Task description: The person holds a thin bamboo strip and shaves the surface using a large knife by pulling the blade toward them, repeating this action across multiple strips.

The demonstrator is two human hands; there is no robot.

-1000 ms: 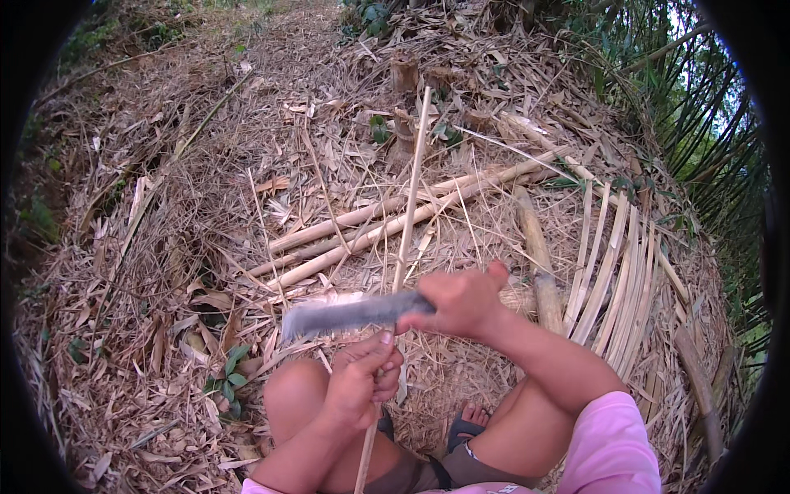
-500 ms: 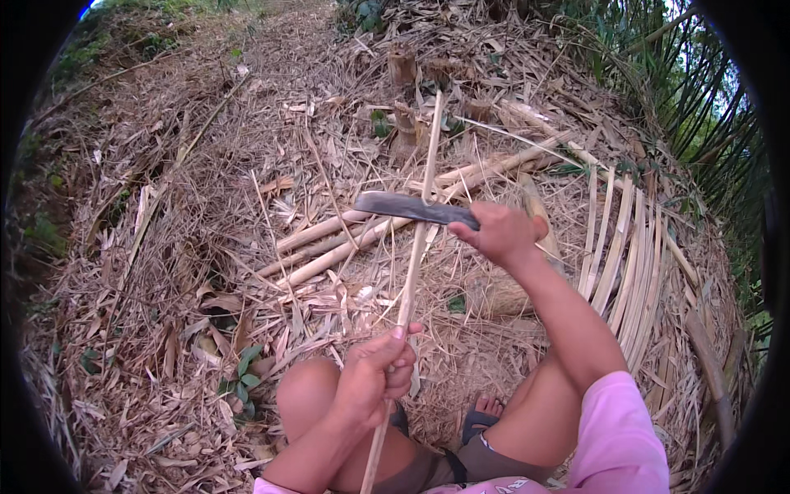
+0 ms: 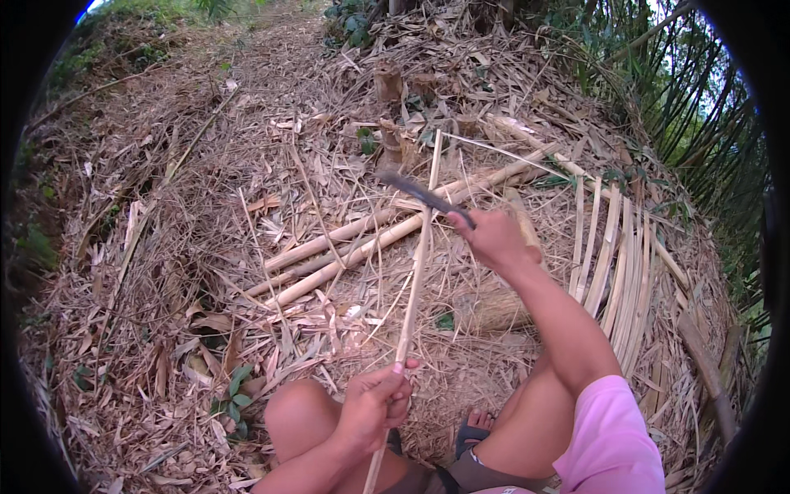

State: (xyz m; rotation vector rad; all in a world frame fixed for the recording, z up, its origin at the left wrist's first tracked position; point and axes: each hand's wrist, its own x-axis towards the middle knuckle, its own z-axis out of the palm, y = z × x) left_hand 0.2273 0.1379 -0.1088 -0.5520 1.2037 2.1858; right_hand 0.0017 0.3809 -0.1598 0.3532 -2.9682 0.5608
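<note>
My left hand (image 3: 377, 405) is closed round the lower part of a long, pale bamboo strip (image 3: 415, 288), which slants up and away from me between my knees. In my right hand (image 3: 495, 237) is the handle of a machete (image 3: 418, 191), its dark blade lying across the strip well above my left hand. The blade's flat is tilted, and it appears to touch the strip. A thin sliver (image 3: 502, 151) runs off to the right from near the strip's far end. My right fingers hide most of the machete's handle.
Bamboo poles (image 3: 354, 255) lie crosswise behind the strip. Several split strips (image 3: 621, 272) are laid side by side at the right. A short log (image 3: 492, 310) rests before my right knee, and cut stumps (image 3: 388, 81) stand farther back. Dry leaves cover the ground.
The machete blade has tilted, its tip now pointing farther up and away. My left hand and the strip have shifted slightly down, toward me.
</note>
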